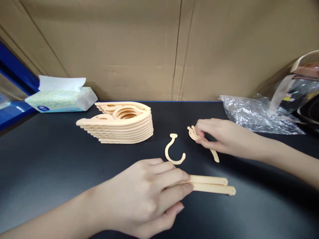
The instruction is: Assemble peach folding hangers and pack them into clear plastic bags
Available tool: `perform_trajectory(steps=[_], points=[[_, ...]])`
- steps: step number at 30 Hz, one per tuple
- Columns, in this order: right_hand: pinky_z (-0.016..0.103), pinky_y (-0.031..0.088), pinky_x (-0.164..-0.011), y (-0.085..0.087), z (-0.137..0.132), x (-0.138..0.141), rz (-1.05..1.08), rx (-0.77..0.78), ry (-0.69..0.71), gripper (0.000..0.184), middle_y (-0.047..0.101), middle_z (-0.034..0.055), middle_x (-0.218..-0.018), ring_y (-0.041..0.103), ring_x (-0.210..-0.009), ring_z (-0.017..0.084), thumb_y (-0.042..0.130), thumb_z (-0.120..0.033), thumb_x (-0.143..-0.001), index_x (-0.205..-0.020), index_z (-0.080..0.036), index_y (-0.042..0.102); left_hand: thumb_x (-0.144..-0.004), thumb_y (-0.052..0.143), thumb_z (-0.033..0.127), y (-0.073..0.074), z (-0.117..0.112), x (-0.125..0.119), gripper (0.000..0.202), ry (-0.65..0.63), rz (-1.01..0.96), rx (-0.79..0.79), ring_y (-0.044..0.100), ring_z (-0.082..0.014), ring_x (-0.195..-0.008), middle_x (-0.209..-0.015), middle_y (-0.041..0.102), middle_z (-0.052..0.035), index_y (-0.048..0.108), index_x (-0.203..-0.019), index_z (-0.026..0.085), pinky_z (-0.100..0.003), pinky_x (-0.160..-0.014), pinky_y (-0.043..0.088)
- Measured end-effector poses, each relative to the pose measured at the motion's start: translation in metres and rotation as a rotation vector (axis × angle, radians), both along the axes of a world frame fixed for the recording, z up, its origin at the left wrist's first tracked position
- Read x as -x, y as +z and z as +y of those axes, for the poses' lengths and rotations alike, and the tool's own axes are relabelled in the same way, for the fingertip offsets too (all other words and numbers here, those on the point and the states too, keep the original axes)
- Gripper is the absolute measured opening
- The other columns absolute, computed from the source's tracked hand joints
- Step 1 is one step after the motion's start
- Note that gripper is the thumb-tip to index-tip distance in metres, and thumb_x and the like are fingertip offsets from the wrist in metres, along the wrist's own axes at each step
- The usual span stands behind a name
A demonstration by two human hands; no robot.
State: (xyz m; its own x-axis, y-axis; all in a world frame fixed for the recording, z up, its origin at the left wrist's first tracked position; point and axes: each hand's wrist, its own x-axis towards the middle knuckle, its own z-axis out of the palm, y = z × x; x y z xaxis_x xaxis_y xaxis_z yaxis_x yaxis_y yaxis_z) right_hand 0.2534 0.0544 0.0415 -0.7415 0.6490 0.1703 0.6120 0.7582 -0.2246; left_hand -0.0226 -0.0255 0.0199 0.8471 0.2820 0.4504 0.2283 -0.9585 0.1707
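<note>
My left hand is closed over two long, straight cream plastic hanger bars lying side by side near the table's front. Its fingers cover their left ends. My right hand pinches one or more curved cream hanger arms low over the table; I cannot tell how many, since the fingers hide the middle. Between the hands a loose cream hanger hook lies flat, its small plate end pointing away from me. A neat stack of cream folded hangers stands behind my left hand.
A pack of tissues sits at the back left against a blue frame. Crumpled clear plastic wrap and a clear bag lie at the back right. Cardboard walls off the rear of the black table.
</note>
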Motion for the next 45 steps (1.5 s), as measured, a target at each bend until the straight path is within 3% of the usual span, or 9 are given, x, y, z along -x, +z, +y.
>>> perform_trajectory(steps=[5,12,22,38,45], points=[[0.029,0.041,-0.065,-0.003,-0.027,-0.014,-0.033,-0.120,0.067,0.020,0.059,-0.0025,-0.078,0.054,-0.067,0.017,0.054,-0.021,-0.103,-0.085,-0.024,0.046,-0.104,0.052,0.013,0.000,0.000,-0.002,0.024,0.007,0.000,0.005,0.074,-0.0211,-0.097,-0.116,0.079,-0.0084,0.066,-0.123,0.009,-0.034,-0.083,0.057],[0.031,0.048,-0.076,-0.010,-0.018,-0.027,0.038,-0.053,0.086,0.015,0.069,0.0030,-0.095,0.063,-0.083,0.018,0.052,-0.022,-0.107,-0.092,-0.021,0.056,-0.105,0.049,0.014,0.005,0.004,-0.007,0.025,0.040,0.009,0.025,0.075,-0.0201,-0.099,-0.117,0.079,-0.0077,0.066,-0.124,0.013,-0.032,-0.086,0.059],[0.037,0.051,-0.083,-0.019,-0.010,-0.039,0.078,-0.094,0.084,0.017,0.073,0.0075,-0.107,0.066,-0.096,0.023,0.050,-0.023,-0.109,-0.103,-0.020,0.066,-0.106,0.046,0.014,0.005,0.007,-0.011,0.025,0.065,-0.011,-0.036,0.076,-0.0180,-0.094,-0.113,0.080,-0.0053,0.063,-0.124,0.016,-0.029,-0.082,0.059],[0.034,0.050,-0.081,-0.011,-0.017,-0.037,0.106,-0.245,0.094,0.013,0.075,0.0074,-0.108,0.066,-0.090,0.020,0.052,-0.020,-0.108,-0.100,-0.019,0.062,-0.104,0.048,0.011,0.007,0.006,-0.012,0.025,0.064,-0.013,-0.021,0.077,-0.0175,-0.095,-0.112,0.080,-0.0061,0.065,-0.122,0.015,-0.027,-0.083,0.060],[0.033,0.049,-0.080,-0.007,-0.022,-0.035,0.104,-0.346,0.129,0.014,0.076,0.0072,-0.108,0.065,-0.087,0.019,0.052,-0.019,-0.107,-0.101,-0.019,0.065,-0.111,0.041,0.023,0.008,0.006,-0.010,0.027,0.073,0.054,-0.080,0.075,-0.0185,-0.105,-0.118,0.079,-0.0083,0.062,-0.126,0.013,-0.027,-0.091,0.059]])
